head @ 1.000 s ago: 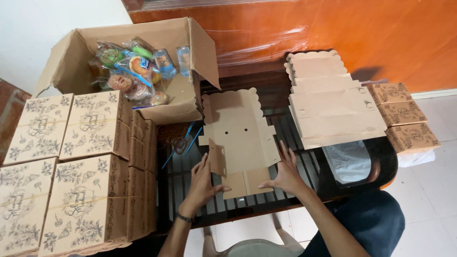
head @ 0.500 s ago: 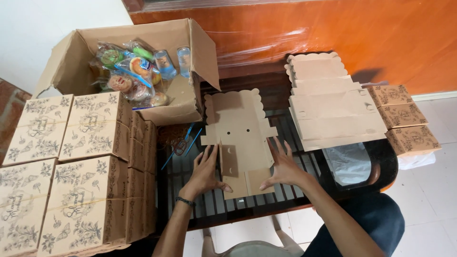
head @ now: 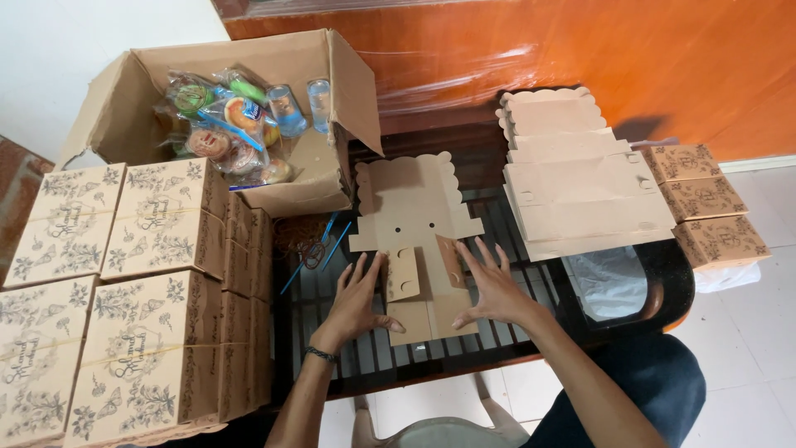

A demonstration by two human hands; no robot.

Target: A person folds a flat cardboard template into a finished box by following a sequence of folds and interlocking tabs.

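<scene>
Folding just getting started on one flat box blank [head: 419, 241], judging by its shape: only the two narrow side flaps near the lower end lifting off the slatted worktop [head: 514, 332], the rest of the blank lying flat and unformed. Walls, scalloped lid and closing tabs all left to raise and lock, by the look of it.

Lying in the middle of the worktop, the blank: plain brown card, die-cut, scalloped along the far edge, with small round holes and curved slots near the centre. Looking stiff yet light, creased along scored lines.

Pressing down beside the blank's near-left flap, the left hand [head: 356, 303], fingers spread wide and flat, thumb reaching under the near edge; gripping nothing, only bearing on card. Resting on the blank's near-right side, the right hand [head: 493, 290], fingers likewise splayed open, nudging the right flap upward, closed round nothing.

Right of the blank, waiting unfolded, a stack of flat blanks [head: 580, 178]. Further right of it, three small printed boxes [head: 705, 199] standing in a row. Left of the blank, rising in stacks, many finished floral-printed boxes [head: 149, 274]. Beyond the blank's far-left corner, standing open, a large carton [head: 240, 124] holding wrapped snacks and water cups.
</scene>
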